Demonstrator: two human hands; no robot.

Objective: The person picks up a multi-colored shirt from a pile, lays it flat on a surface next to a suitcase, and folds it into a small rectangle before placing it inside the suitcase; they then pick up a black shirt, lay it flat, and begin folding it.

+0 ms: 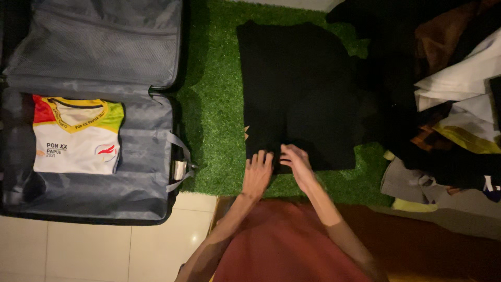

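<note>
Both hands rest flat, fingers spread, on the near edge of the black garment (300, 94): left hand (257, 175), then right hand (296, 163) just beside it. Far left lies the open suitcase (94, 57) holding a folded jersey (77, 136); green turf (211, 109) separates them. Clothes pile (454, 99) borders the right.

A home — open suitcase (88, 104), clothes pile (449, 94), tiled floor (78, 250).
</note>
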